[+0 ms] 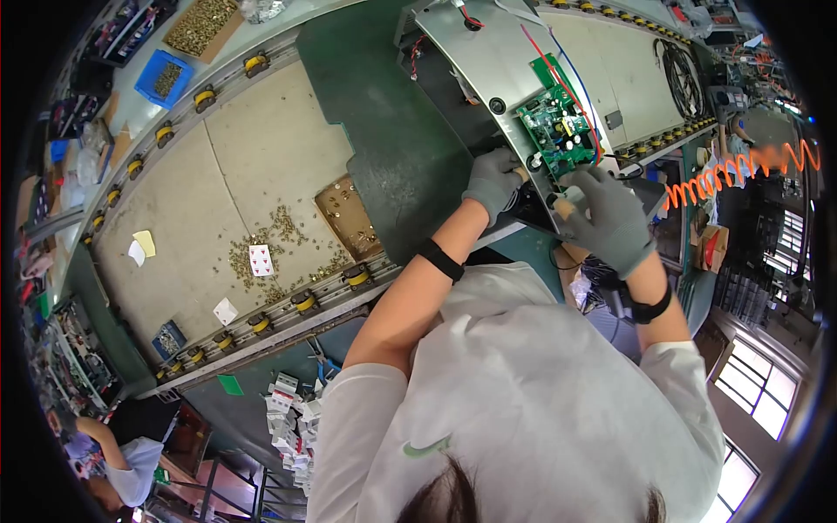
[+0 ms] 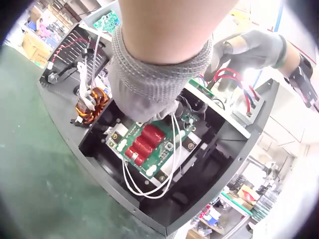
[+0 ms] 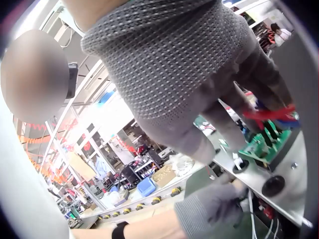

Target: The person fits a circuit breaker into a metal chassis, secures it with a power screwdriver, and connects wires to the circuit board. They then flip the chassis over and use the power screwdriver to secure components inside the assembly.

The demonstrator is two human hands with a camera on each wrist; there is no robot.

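Both hands wear grey gloves and work at a dark metal housing point(image 2: 107, 184) with a silver panel point(image 1: 501, 65). My left hand point(image 1: 495, 181) reaches in under the panel's edge. White wires point(image 2: 175, 149) run up to its fingers, which pinch them, though the fingertips are partly hidden. Below it sits a green board with red cylindrical parts point(image 2: 143, 144). Over the panel's near corner, my right hand point(image 1: 610, 222) has its fingers apart and bent downward. Close to those fingertips, a small white connector point(image 3: 238, 160) stands at a black grommet. A green circuit board point(image 1: 558, 122) is mounted on the panel.
A copper-wound coil point(image 2: 93, 105) lies in the housing's side. Red and blue wires point(image 1: 580, 91) arch over the panel. Left of the green mat point(image 1: 375, 105) are scattered brass pieces point(image 1: 279, 235) and a shallow box point(image 1: 344, 213). An orange coiled hose point(image 1: 732, 170) hangs at right.
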